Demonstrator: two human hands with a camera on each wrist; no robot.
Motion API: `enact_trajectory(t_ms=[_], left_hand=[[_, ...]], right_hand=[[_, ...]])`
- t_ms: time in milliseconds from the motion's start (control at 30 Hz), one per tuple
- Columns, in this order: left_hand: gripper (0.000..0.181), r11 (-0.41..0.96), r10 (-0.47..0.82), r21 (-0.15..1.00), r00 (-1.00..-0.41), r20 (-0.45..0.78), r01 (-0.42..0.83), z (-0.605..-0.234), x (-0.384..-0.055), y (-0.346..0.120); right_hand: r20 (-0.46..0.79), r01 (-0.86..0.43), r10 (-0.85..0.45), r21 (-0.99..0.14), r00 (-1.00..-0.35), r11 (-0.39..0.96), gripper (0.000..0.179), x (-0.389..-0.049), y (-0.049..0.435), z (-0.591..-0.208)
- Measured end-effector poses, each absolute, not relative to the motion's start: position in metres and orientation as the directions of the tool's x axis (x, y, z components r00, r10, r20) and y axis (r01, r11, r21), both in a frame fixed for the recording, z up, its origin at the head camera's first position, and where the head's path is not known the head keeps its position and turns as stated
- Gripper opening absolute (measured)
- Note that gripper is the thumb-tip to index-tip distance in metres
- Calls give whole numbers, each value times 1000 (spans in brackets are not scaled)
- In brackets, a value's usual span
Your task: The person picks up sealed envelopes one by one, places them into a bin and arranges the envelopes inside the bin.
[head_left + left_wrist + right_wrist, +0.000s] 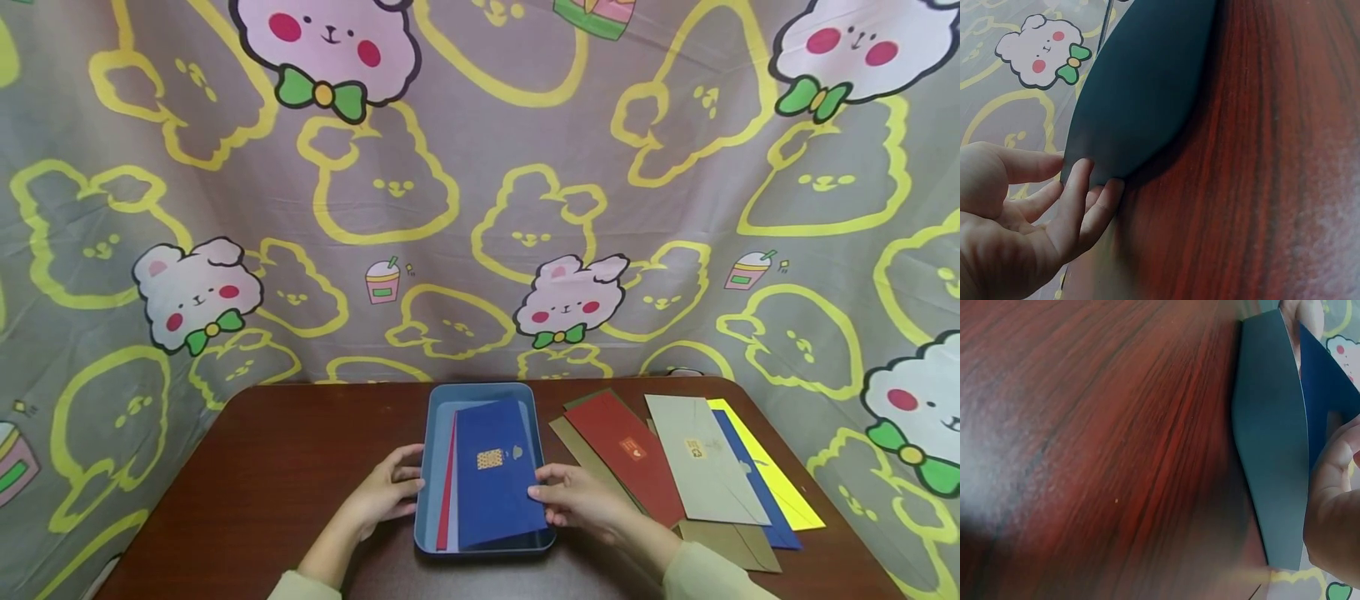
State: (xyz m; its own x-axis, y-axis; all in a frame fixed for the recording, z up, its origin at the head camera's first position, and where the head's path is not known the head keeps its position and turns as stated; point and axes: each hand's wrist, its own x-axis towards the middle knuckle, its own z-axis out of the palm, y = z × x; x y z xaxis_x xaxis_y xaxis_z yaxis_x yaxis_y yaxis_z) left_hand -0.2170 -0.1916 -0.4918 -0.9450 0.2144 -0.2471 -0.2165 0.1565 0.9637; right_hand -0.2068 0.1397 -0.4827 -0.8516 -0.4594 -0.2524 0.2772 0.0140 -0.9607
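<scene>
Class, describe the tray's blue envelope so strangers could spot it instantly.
On the brown table, a blue-grey tray sits between the person's left hand and right hand. Inside, the blue envelope is topmost. Unlike the other blue envelope, partly covered at the right, it has no envelope over it and shows a patterned sticker.

The right hand (1335, 509) holds a blue envelope (1324, 394) rising above a grey tray's (1270, 437) rim. The tray stands on a reddish wooden table (1097, 437).

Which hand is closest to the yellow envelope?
Right. The right hand is left of the yellow envelope; the left hand is farther left, across the tray.
</scene>
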Motion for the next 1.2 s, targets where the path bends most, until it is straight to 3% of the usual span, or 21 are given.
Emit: enact_trajectory(t_ms=[233, 500, 767, 1200], left_hand=[[56, 158, 211, 963, -946, -247, -216, -492, -217, -192], [55, 160, 207, 963, -947, -246, -215, -491, -217, -191], [56, 157, 230, 966, -943, -239, -206, -491, -216, -192], [57, 153, 251, 968, -939, -234, -200, -490, -215, -193]], right_hand=[[-259, 288, -465, -958, -846, 11, 26, -208, 134, -480], [-293, 271, -497, -955, -817, 119, 56, -209, 140, -473], [-314, 239, -551, -949, -773, 206, 49, -209, 158, -459], [-282, 183, -533, -955, -797, 232, 46, -213, 182, -446]])
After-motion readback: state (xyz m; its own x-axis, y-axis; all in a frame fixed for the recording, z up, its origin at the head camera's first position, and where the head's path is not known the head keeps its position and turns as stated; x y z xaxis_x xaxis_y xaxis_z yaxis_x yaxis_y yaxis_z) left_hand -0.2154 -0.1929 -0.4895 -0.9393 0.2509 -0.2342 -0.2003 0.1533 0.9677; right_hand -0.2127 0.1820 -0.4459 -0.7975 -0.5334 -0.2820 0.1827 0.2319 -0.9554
